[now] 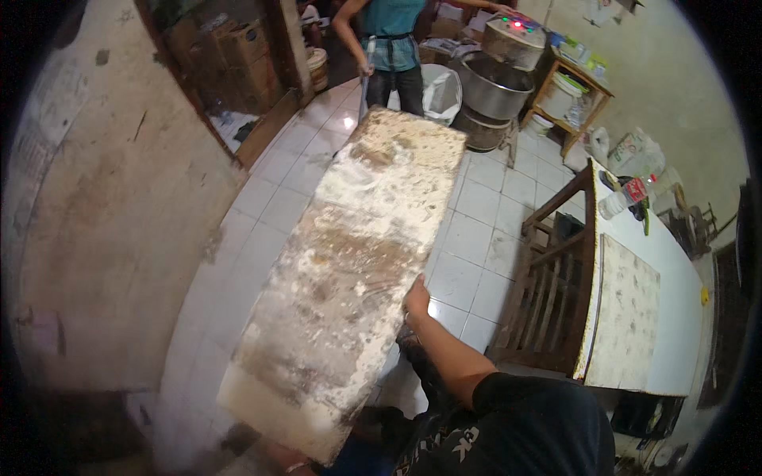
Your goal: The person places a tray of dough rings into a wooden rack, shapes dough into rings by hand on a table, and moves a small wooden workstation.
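A long board point(349, 270), streaked with white flour-like powder and brown stains, tilts across the middle of the head view. My right hand point(417, 300) grips its right edge, with part of the fingers hidden by the board. At the near end, my left hand point(287, 458) is at the lower edge, holding the board from below; its fingers are out of sight. The far end of the board reaches toward a co-worker point(394, 55) in a teal top, whose hand grips a pale stick or handle point(370, 59).
To the right stands a white-topped table point(679, 317) bearing a speckled sheet point(625, 313) and a plastic bottle point(627, 197). A wooden chair-like frame point(548, 293) is beside it. Behind are a mixer with a steel bowl point(496, 87), a wooden shelf point(567, 103), a lined bin point(440, 94) and a doorway.
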